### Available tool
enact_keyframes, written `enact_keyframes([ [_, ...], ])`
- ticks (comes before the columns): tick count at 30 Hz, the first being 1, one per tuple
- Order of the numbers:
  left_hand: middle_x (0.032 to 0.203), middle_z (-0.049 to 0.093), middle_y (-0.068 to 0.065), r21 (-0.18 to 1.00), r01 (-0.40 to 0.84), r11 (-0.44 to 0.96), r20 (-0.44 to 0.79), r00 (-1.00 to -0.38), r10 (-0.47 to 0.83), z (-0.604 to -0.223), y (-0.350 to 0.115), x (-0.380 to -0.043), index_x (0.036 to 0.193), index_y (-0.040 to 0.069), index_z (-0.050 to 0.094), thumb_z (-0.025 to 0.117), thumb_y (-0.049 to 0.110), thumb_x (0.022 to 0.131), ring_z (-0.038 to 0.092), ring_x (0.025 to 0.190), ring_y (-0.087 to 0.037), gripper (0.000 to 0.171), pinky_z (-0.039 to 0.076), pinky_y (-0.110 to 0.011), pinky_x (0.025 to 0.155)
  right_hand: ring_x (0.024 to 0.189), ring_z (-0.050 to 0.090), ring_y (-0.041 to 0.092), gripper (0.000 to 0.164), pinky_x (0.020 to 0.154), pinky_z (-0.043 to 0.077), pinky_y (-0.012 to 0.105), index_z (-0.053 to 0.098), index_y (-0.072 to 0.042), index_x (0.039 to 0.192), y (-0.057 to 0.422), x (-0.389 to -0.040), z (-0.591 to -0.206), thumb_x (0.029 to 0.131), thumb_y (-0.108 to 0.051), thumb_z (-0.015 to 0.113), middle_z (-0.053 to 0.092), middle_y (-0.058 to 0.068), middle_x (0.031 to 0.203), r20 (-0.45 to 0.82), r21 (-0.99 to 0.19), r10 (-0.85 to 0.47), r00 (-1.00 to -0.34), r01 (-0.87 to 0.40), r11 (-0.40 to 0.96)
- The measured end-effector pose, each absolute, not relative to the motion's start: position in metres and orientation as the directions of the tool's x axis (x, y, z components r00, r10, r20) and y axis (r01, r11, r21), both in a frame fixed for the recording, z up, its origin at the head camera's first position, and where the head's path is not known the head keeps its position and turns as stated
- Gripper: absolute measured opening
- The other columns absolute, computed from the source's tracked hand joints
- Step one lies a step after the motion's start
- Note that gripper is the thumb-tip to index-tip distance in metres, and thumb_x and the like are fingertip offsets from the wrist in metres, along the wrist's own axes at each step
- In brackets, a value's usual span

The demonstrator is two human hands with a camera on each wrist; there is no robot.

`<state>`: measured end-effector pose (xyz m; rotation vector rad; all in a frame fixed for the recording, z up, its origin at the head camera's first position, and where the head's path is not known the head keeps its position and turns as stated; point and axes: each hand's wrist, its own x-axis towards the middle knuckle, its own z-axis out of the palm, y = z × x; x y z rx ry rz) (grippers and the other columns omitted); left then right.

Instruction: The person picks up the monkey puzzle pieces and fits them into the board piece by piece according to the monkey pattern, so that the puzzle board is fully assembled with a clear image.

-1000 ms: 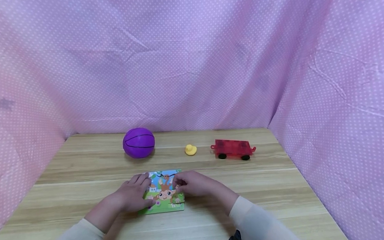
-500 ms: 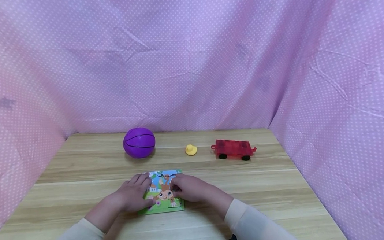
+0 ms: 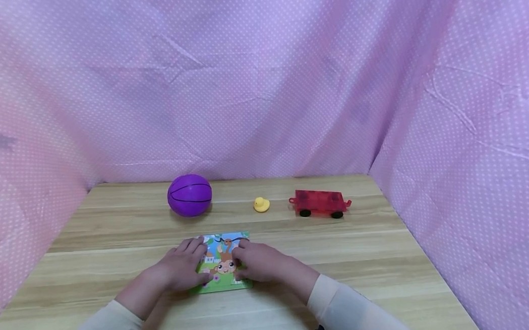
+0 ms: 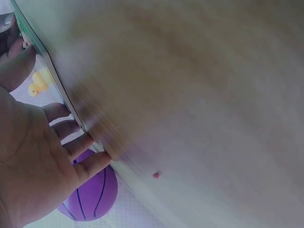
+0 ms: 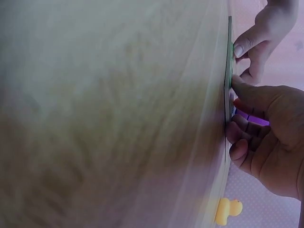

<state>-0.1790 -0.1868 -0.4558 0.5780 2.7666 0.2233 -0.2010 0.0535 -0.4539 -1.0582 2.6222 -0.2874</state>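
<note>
A jigsaw puzzle [image 3: 226, 284] with a cartoon monkey on blue and green lies flat on the table. My left hand [image 3: 182, 268] rests on its left side, the thumb on the front part and the fingers fairly straight towards the back; the left wrist view shows the fingertips at the board's edge [image 4: 56, 76]. On the right side of the puzzle my right hand [image 3: 261, 262] presses with thumb and fingertips spread apart. In the right wrist view its thumb [image 5: 254, 95] touches the board, while the other fingers are bent. The right hand hides the puzzle pieces beneath it.
Behind the puzzle stand a purple ball [image 3: 189, 196], a small yellow rubber duck [image 3: 261, 204] and a red toy wagon [image 3: 320, 202] with black wheels. A pink dotted curtain [image 3: 241, 85] hangs around the wooden table [image 3: 366, 259].
My right hand has moved left over the puzzle's right side. The raised, tilted piece at the lower right now lies flat, partly covered. My left hand has stayed in place.
</note>
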Motion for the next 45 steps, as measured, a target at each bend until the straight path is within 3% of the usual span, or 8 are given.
enact_keyframes([
  [21,0.160,0.023,-0.019,0.208,0.353,0.912,-0.276,-0.873,0.401,-0.459,-0.187,-0.179,0.150,0.004,0.036,0.057,0.060,0.091,0.021,0.147,-0.041,0.084,0.028,-0.065,0.112,0.080,0.051,0.006,0.027,0.071,0.050,0.021,0.064,-0.024,0.115,0.049,-0.191,-0.456,0.093,-0.041,0.065,0.052,-0.007,0.102,-0.202,-0.173,-0.687,-0.698,-0.666,0.726],
  [31,0.160,0.024,-0.021,0.215,0.369,0.904,-0.260,-0.871,0.417,-0.456,-0.186,-0.176,0.149,0.002,0.037,0.058,0.059,0.090,0.022,0.146,-0.042,0.085,0.029,-0.066,0.111,0.112,0.053,0.012,0.047,0.087,0.050,0.027,0.062,-0.031,0.131,0.072,-0.169,-0.446,0.090,-0.054,0.063,0.058,-0.009,0.127,-0.166,0.094,-0.816,-0.553,-0.833,0.545],
  [37,0.160,0.024,-0.021,0.212,0.372,0.904,-0.256,-0.871,0.419,-0.456,-0.186,-0.176,0.149,0.002,0.037,0.057,0.060,0.091,0.022,0.146,-0.042,0.085,0.030,-0.066,0.111,0.125,0.051,0.012,0.057,0.099,0.051,0.030,0.056,-0.026,0.140,0.079,-0.153,-0.441,0.092,-0.055,0.060,0.054,-0.008,0.140,-0.202,0.124,-0.829,-0.522,-0.853,0.507],
  [41,0.160,0.023,-0.020,0.217,0.365,0.906,-0.261,-0.872,0.414,-0.456,-0.186,-0.177,0.150,0.003,0.036,0.057,0.060,0.090,0.022,0.146,-0.041,0.086,0.029,-0.066,0.112,0.123,0.053,0.011,0.051,0.096,0.052,0.029,0.063,-0.025,0.132,0.083,-0.149,-0.439,0.091,-0.056,0.061,0.058,-0.009,0.133,-0.201,0.123,-0.829,-0.521,-0.853,0.507],
  [45,0.160,0.025,-0.019,0.236,0.344,0.909,-0.274,-0.874,0.402,-0.456,-0.186,-0.181,0.149,0.003,0.038,0.061,0.061,0.087,0.023,0.146,-0.041,0.088,0.029,-0.066,0.112,0.112,0.058,0.009,0.036,0.090,0.052,0.027,0.070,-0.028,0.116,0.087,-0.149,-0.438,0.092,-0.053,0.061,0.063,-0.010,0.121,-0.182,0.067,-0.839,-0.513,-0.858,0.510],
])
